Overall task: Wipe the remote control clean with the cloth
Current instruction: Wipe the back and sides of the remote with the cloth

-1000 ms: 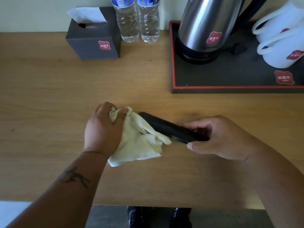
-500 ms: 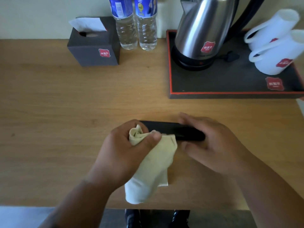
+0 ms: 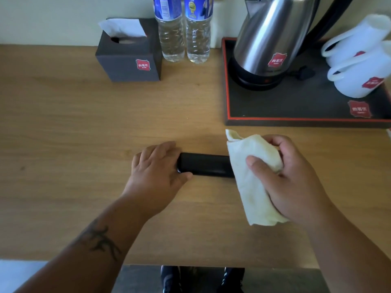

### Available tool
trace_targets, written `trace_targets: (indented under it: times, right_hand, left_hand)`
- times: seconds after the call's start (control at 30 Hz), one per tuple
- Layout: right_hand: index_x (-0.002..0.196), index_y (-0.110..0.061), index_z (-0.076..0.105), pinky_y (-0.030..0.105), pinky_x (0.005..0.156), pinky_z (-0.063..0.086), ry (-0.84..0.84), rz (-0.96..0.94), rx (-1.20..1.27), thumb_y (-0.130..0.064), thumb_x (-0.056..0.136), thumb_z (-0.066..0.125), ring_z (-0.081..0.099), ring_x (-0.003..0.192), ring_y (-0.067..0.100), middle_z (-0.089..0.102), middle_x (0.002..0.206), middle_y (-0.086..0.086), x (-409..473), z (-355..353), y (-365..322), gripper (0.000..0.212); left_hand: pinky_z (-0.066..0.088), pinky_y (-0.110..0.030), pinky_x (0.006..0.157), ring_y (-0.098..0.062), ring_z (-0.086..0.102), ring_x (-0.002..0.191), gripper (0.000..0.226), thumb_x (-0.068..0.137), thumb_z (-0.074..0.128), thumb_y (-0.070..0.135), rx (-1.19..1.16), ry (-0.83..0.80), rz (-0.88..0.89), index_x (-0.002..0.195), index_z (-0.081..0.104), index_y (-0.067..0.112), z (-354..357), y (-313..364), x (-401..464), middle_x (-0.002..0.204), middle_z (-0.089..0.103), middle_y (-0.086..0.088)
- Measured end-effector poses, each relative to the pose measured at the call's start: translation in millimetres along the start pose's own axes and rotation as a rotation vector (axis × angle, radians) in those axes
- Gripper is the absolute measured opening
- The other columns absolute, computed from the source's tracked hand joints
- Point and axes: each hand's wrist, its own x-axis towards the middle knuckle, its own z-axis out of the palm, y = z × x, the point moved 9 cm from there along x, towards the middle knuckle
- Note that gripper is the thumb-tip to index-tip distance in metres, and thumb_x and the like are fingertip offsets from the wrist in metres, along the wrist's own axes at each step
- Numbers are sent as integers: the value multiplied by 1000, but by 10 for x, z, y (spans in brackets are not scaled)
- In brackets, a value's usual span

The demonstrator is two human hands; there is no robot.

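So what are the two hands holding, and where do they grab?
The right hand grips the bunched cloth around its middle, over the remote control's right end. The left hand holds the remote's left end.

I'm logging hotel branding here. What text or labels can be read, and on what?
Red badges with white characters, too blurred to read: dark square tissue box, steel electric kettle, white ceramic cup, black red-edged tray.
Blue labels on two clear water bottles: print too small.
Black remote control: none visible.
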Motion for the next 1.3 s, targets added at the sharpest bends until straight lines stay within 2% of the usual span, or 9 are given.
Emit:
trace_targets:
  times: [0.1, 0.23, 0.37, 0.53, 0.7, 0.9, 1.1, 1.2, 1.3]
  right_hand:
    - [108, -41, 56, 28, 64, 49, 68, 68, -20, -41, 90, 64, 63, 79, 0, 66, 92, -26, 53, -12, 116, 19]
    - [105, -38, 58, 26, 59, 45, 158, 109, -151, -37, 91, 61, 61, 73, 2, 67, 81, -17, 69, -15, 96, 14]
    - [115, -36, 62, 29, 65, 45, 151, -178, -469, -39, 90, 57, 60, 76, 14, 69, 92, -13, -64, 280, -470, 25]
    - [116, -33, 66, 35, 56, 53, -19, -458, -624, -43, 85, 63, 65, 71, 19, 67, 90, -6, -268, 1111, -892, 33]
    - [97, -33, 70, 26, 51, 34, 106, -277, -659, -48, 82, 65, 56, 58, 18, 63, 73, -6, -50, 794, -617, 22]
    - [84, -27, 64, 35, 59, 51, 98, 117, -580, -43, 84, 56, 59, 64, 16, 64, 67, -6, 239, 38, -86, 18]
    - [82, -28, 68, 40, 67, 53, 150, 306, -471, -37, 87, 58, 66, 72, 23, 69, 72, -5, 285, -533, 152, 14]
    - [99, -24, 69, 35, 70, 49, 252, 140, -447, -39, 86, 64, 65, 83, 27, 71, 89, -2, 155, -269, -169, 20]
    - [108, -33, 68, 28, 58, 44, 102, -270, -545, -47, 87, 62, 60, 71, 15, 64, 86, -8, -116, 655, -749, 26]
  left_hand:
    - [16, -33, 116, -6, 26, 136, 52, 83, 55, 62, -94, 83, 35, 131, 49, 43, -29, -15, -19, 142, 39, 22]
    - [33, -29, 104, 15, 31, 107, 42, 82, 72, 43, -279, 166, 40, 118, 51, 42, 23, -28, -129, 112, 49, 29]
    - [40, -29, 92, -4, 41, 105, 32, 84, 67, 48, -331, 276, 28, 114, 56, 42, 98, -32, -223, 107, 58, 24]
    - [31, -29, 89, -21, 63, 83, 20, 81, 47, 30, -93, 347, 149, 82, 64, 20, 164, 32, -198, 74, 64, 7]
    - [41, -37, 91, -15, 63, 92, 23, 81, 60, 38, -232, 400, 130, 94, 73, 24, 103, -4, -179, 89, 69, 12]
    - [42, -35, 93, 23, 34, 103, 35, 83, 62, 47, -301, 425, 157, 110, 72, 27, 55, 65, -213, 98, 53, 31]
    - [43, -39, 93, 25, 33, 113, 34, 86, 60, 47, -302, 406, 210, 117, 65, 33, 51, 90, -225, 103, 49, 39]
    - [41, -36, 92, 21, 38, 107, 34, 85, 62, 45, -274, 436, 200, 114, 69, 28, 38, 93, -216, 103, 49, 36]
    - [41, -37, 85, -8, 57, 92, 23, 83, 56, 37, -224, 453, 184, 88, 72, 20, 49, 86, -204, 88, 61, 20]
